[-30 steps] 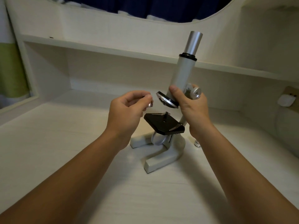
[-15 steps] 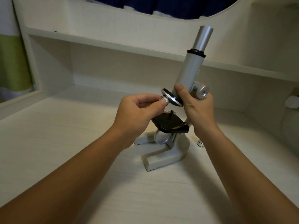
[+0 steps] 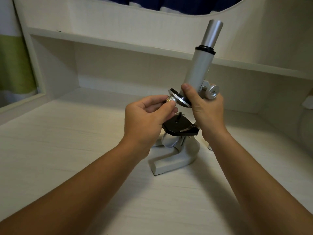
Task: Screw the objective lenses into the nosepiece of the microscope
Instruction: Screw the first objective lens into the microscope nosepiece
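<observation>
A grey microscope (image 3: 197, 72) stands on the pale desk, its tube tilted to the right. My right hand (image 3: 205, 109) grips its arm just below the tube, thumb resting by the round nosepiece (image 3: 179, 98). My left hand (image 3: 147, 116) pinches a small silver objective lens (image 3: 170, 99) between thumb and fingers and holds it against the left underside of the nosepiece. The lens is mostly hidden by my fingertips. The black stage (image 3: 179, 127) lies just under both hands.
A small silver part (image 3: 210, 147) lies on the desk (image 3: 67, 141) behind my right wrist, largely hidden. A shelf (image 3: 118, 43) runs across the back above the desk. A white plug (image 3: 307, 102) sits at the right wall.
My left hand carried the lens rightward from beside the nosepiece until it touches the nosepiece. The right hand kept its grip on the microscope arm.
</observation>
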### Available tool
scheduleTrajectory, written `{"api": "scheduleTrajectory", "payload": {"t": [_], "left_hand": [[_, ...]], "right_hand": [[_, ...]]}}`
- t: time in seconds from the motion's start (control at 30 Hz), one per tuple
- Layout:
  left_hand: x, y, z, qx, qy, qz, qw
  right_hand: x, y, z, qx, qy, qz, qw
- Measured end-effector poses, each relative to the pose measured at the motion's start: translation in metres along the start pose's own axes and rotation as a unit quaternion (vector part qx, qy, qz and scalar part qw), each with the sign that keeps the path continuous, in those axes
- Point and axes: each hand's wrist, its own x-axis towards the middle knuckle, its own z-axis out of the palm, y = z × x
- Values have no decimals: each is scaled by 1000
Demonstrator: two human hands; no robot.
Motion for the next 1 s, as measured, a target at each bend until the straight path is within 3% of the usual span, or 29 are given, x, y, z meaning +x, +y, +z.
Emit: {"api": "scheduleTrajectory", "payload": {"t": [0.4,0.63,0.8,1.0], "left_hand": [[-5,3,5,76,22,54,995],[-1,8,2,-19,10,-48,999],[1,12,1,-14,-64,-150,986],[0,9,0,25,-37,-85,995]], "right_hand": [[0,2,-1,5,-7,-5,1000],[1,5,-1,-1,-4,-4,1000],[2,6,-1,6,1,-1,1000],[1,4,0,9,-3,-1,1000]]}}
